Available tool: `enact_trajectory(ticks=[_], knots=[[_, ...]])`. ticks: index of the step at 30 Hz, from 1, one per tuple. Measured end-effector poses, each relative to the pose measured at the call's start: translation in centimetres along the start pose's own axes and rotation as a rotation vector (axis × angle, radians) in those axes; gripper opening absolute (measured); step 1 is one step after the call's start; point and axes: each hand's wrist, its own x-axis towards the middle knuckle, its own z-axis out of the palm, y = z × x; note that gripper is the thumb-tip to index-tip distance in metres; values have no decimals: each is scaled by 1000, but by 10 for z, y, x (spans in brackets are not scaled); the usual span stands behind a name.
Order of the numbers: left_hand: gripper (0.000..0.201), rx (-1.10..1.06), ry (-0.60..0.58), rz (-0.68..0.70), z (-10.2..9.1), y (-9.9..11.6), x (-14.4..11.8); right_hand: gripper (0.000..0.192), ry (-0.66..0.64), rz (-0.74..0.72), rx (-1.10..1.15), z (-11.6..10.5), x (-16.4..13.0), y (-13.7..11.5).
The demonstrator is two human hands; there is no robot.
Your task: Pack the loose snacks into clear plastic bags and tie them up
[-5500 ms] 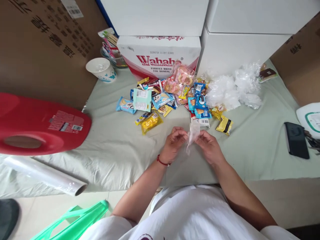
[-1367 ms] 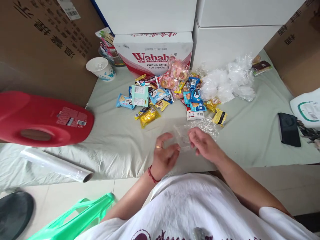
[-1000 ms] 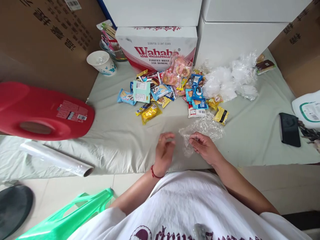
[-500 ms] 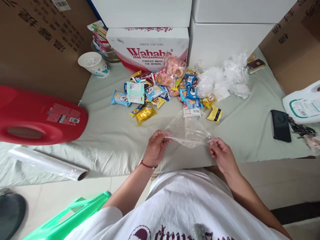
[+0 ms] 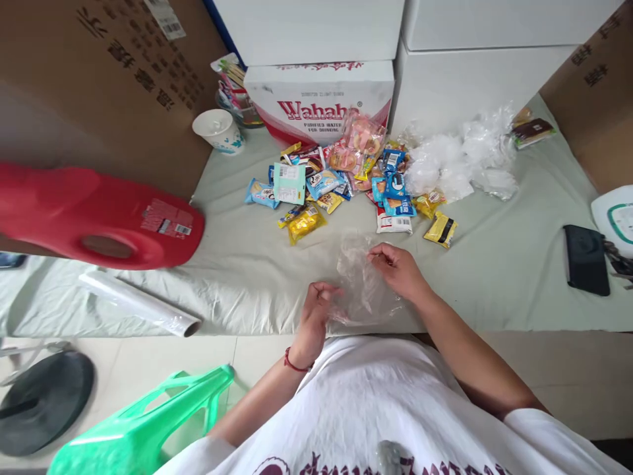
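I seem to be in a storeroom or stock corner used for packing small goods. Brown shipping cartons with printed characters and barcode labels wall in the left, and white boxes are stacked behind a Wahaha drinking-water case. The tabletop is draped in pale green cloth and carries a heap of wrapped snacks, loose clear bags and a roll of plastic film.

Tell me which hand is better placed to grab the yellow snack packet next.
Likely the right hand: it pinches the clear plastic bag at its far edge, nearer the yellow snack packet than the left hand.
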Motion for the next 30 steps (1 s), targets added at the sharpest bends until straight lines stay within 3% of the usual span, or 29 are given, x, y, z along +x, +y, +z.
enact_trajectory(ticks=[4,6,8,11,14,18,23,25,27,29,30], knots=[[75,55,44,-116,-14,23,13,30,-128,-71,87,3,-4,-16],[71,168,-3,-78,-11,36,28,30,-191,-93,111,1,-7,-23],[54,269,-105,-23,-1,44,42,29,-208,-123,112,-2,-10,-25],[38,263,-146,5,15,43,56,29,-62,-149,111,-12,-14,-18],[37,196,60,60,17,33,62,31,209,-72,137,-28,-20,1],[41,210,226,86,-5,22,58,32,397,65,187,-45,-25,32],[44,275,215,-85,-38,24,53,30,313,156,74,-52,-12,50],[37,321,245,-81,-49,30,50,29,261,155,-35,-55,-1,50],[27,409,412,63,-57,38,44,29,208,132,-156,-59,12,46],[19,586,656,371,-59,48,34,27,141,90,-278,-63,24,40],[15,691,695,540,-57,52,29,26,96,69,-330,-64,31,36]])
